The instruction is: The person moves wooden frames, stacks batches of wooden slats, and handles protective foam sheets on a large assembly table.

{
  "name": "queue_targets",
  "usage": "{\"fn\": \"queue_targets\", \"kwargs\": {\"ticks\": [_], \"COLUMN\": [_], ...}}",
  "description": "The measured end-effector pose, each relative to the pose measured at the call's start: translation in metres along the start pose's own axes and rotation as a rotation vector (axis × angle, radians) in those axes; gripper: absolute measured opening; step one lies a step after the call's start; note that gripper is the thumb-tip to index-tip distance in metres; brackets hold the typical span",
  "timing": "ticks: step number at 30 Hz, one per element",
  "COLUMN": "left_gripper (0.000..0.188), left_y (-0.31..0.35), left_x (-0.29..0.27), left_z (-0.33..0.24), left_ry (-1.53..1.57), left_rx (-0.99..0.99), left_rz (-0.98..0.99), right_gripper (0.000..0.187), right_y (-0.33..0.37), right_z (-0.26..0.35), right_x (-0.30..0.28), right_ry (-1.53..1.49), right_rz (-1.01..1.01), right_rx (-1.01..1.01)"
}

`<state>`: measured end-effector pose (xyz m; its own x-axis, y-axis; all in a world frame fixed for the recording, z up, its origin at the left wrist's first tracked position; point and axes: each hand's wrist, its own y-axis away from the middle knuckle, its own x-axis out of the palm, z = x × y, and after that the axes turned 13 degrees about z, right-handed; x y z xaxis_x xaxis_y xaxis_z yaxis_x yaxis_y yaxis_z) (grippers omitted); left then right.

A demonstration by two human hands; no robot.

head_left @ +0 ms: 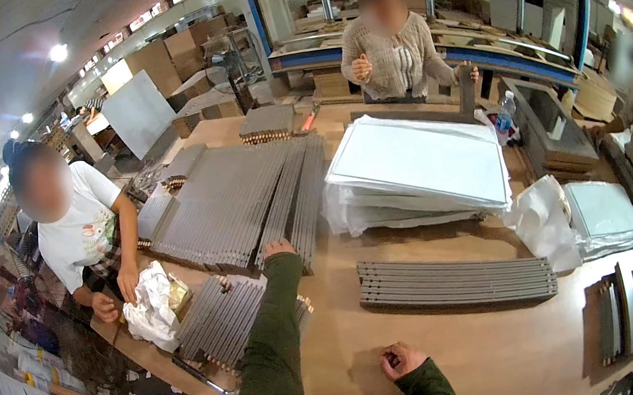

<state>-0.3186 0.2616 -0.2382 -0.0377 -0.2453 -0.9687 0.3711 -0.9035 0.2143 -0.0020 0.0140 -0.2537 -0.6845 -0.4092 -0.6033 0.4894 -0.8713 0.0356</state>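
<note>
Left hand (278,248): stretched far out in a dark green sleeve, fingers down on the edge of the wide spread of long grey metal strips (237,198); how far they close, can't tell.
Strips: thin, straight, matte grey, packed side by side on the tan wooden table (509,349).
Right hand (400,359): curled into a loose fist, holding nothing, resting on bare tabletop.
Nearby: short grey strip bundle (224,318) beside the left sleeve; flat stack (456,280) further right.

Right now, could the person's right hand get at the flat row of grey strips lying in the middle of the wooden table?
Probably yes. The right hand rests fisted on bare wooden table, and nothing lies between it and the flat row of grey strips just ahead.
</note>
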Motion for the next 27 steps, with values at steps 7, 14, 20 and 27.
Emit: {"fn": "queue_targets", "kwargs": {"ticks": [7, 14, 20, 27], "left_gripper": [0.017, 0.043, 0.093, 0.098], "left_y": [0.005, 0.028, 0.039, 0.028], "left_x": [0.016, -0.024, -0.035, -0.028], "left_z": [0.001, -0.014, -0.034, -0.038], "left_ry": [0.164, 0.323, 0.506, 0.428], "left_rx": [-0.001, 0.011, -0.066, -0.182], "left_rz": [-0.326, 0.005, 0.152, 0.253], "right_gripper": [0.023, 0.023, 0.025, 0.024], "right_y": [-0.001, 0.001, 0.002, 0.007], "right_z": [-0.029, -0.011, -0.01, -0.006], "right_x": [0.016, 0.008, 0.001, -0.009], "right_ry": [-0.013, -0.075, -0.17, -0.205], "right_rz": [0.001, -0.071, 0.081, 0.087], "right_rx": [-0.023, -0.033, 0.009, -0.073]}}
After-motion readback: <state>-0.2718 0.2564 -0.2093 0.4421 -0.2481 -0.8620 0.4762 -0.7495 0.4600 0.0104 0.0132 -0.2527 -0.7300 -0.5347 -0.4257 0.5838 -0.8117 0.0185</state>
